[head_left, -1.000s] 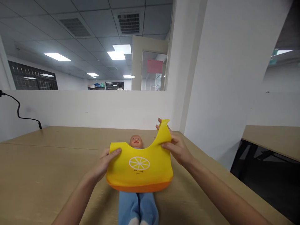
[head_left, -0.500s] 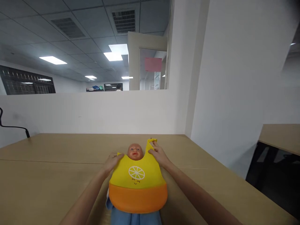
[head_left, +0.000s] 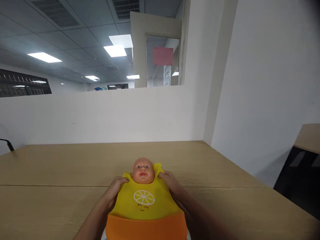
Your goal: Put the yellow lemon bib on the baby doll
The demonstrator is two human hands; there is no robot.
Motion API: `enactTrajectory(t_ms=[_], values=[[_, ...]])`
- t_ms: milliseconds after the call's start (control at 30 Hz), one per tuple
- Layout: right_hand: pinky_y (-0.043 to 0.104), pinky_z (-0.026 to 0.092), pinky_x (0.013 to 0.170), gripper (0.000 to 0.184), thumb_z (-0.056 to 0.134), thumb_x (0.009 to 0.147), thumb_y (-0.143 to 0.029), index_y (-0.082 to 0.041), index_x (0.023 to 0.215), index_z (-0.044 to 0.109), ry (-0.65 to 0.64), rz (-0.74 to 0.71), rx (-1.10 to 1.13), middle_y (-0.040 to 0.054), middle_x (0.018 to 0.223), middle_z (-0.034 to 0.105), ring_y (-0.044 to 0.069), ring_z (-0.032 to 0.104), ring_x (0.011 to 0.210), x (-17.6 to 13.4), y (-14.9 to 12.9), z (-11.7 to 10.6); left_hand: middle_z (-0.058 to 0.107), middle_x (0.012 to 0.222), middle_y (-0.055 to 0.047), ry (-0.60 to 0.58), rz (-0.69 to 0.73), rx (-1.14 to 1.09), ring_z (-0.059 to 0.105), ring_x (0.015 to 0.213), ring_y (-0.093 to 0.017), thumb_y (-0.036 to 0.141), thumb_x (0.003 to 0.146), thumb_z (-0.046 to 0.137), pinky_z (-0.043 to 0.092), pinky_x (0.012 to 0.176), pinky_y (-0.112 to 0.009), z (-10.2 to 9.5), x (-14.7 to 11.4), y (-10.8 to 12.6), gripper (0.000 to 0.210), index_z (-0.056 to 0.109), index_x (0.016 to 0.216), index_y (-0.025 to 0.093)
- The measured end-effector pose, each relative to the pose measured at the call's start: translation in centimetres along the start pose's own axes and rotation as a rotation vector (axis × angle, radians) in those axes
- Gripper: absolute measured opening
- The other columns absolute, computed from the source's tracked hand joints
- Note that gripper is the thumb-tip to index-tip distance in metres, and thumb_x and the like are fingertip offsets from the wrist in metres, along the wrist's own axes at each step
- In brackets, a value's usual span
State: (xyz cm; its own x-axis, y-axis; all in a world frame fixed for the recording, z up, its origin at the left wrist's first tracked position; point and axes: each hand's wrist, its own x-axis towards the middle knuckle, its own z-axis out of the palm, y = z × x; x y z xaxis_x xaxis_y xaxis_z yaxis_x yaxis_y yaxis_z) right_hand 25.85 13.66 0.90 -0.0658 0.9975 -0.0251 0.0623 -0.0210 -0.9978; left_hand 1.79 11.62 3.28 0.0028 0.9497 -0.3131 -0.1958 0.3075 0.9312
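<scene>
Both hands were in low, and almost level! The left hand (head_left: 114, 189) sat at seven o'clock, pinched tight, the left thumb (head_left: 124, 180) laid on top and pointing to three. And the right hand (head_left: 172, 182) matched it near half past five, the right thumb (head_left: 162, 175) pressed down towards ten! The left forearm (head_left: 96, 215) slanted up towards one; the right forearm (head_left: 200, 210), blurred, angled towards ten.

The bib (head_left: 146, 214) looks rubbery, the doll (head_left: 143, 170) glossy plastic.

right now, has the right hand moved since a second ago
Yes: against the table's far edge, the right hand sits lower in view, and closer to the doll's head.
</scene>
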Motion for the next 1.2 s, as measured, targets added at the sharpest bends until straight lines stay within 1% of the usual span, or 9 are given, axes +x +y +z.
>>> enactTrajectory(t_ms=[133,200,333,467,600,767,867,1033,1200], values=[[0.024,0.04,0.057,0.024,0.052,0.069,-0.035,-0.015,0.079,0.062,-0.044,0.018,0.081,0.0052,0.074,0.065,0.017,0.057,0.067,0.0,0.3,0.4,0.067,0.065,-0.004,-0.168,-0.171,-0.103,0.061,0.058,-0.018,0.033,0.066,0.06,0.047,0.058,-0.027,0.8,0.1,0.1,0.02,0.06,0.075,0.015],[0.024,0.041,0.058,0.026,0.053,0.07,-0.035,-0.015,0.083,0.062,-0.05,0.027,0.138,0.0045,0.075,0.065,0.017,0.058,0.067,0.1,0.6,0.6,0.066,0.062,-0.003,-0.138,-0.16,-0.118,0.061,0.056,-0.018,0.03,0.065,0.062,0.047,0.057,-0.027,1.1,0.2,0.0,0.017,0.059,0.073,0.016],[0.023,0.036,0.053,0.019,0.052,0.065,-0.028,-0.014,0.075,0.061,-0.054,0.042,0.128,0.0014,0.065,0.059,0.014,0.053,0.059,1.0,1.6,0.5,0.063,0.055,0.001,-0.007,-0.041,-0.052,0.058,0.051,-0.016,0.023,0.06,0.064,0.044,0.052,-0.025,1.2,0.7,-0.5,0.012,0.057,0.068,0.017],[0.021,0.027,0.047,0.013,0.054,0.058,-0.028,-0.015,0.059,0.053,-0.023,0.069,-0.037,-0.0018,0.054,0.047,0.01,0.043,0.052,2.0,2.4,0.5,0.064,0.057,-0.002,-0.089,-0.031,0.026,0.059,0.053,-0.018,0.025,0.058,0.064,0.042,0.053,-0.027,1.3,1.2,-0.6,0.013,0.059,0.065,0.015],[0.021,0.021,0.048,0.02,0.054,0.057,-0.03,-0.018,0.05,0.039,-0.003,-0.025,-0.193,-0.0043,0.049,0.036,0.008,0.035,0.051,2.4,2.6,1.0,0.064,0.055,-0.001,-0.078,-0.011,0.022,0.059,0.055,-0.019,0.024,0.057,0.063,0.042,0.055,-0.028,1.6,1.3,-0.1,0.01,0.059,0.061,0.017],[0.024,0.036,0.058,0.012,0.051,0.058,-0.028,-0.016,0.059,0.054,-0.036,-0.15,-0.127,0.0004,0.06,0.057,0.016,0.052,0.063,3.2,2.2,1.7,0.064,0.053,-0.001,-0.155,-0.026,-0.002,0.06,0.054,-0.02,0.026,0.057,0.064,0.044,0.057,-0.029,1.4,2.1,-0.7,0.01,0.06,0.061,0.018],[0.029,0.044,0.069,0.023,0.047,0.056,-0.022,-0.015,0.07,0.064,-0.089,-0.198,-0.085,0.0041,0.073,0.068,0.022,0.06,0.075,4.4,2.4,1.7,0.066,0.057,-0.004,-0.164,-0.034,-0.042,0.063,0.057,-0.022,0.028,0.057,0.066,0.044,0.057,-0.03,1.0,2.8,-1.5,0.014,0.063,0.065,0.017],[0.034,0.046,0.072,0.028,0.047,0.059,-0.022,-0.012,0.075,0.069,-0.06,-0.238,-0.149,0.0076,0.083,0.071,0.026,0.063,0.081,5.5,3.5,1.6,0.07,0.068,-0.004,-0.259,-0.122,-0.163,0.067,0.075,-0.03,0.03,0.06,0.067,0.048,0.065,-0.036,0.2,2.9,-2.1,0.011,0.064,0.066,0.023],[0.035,0.047,0.078,0.03,0.053,0.06,-0.022,-0.012,0.082,0.071,-0.176,-0.159,-0.095,0.0087,0.093,0.071,0.026,0.062,0.089,5.3,3.4,1.7,0.071,0.072,-0.005,-0.265,-0.105,-0.19,0.067,0.082,-0.031,0.028,0.056,0.071,0.049,0.07,-0.037,0.0,2.6,-2.0,0.016,0.065,0.07,0.023]])
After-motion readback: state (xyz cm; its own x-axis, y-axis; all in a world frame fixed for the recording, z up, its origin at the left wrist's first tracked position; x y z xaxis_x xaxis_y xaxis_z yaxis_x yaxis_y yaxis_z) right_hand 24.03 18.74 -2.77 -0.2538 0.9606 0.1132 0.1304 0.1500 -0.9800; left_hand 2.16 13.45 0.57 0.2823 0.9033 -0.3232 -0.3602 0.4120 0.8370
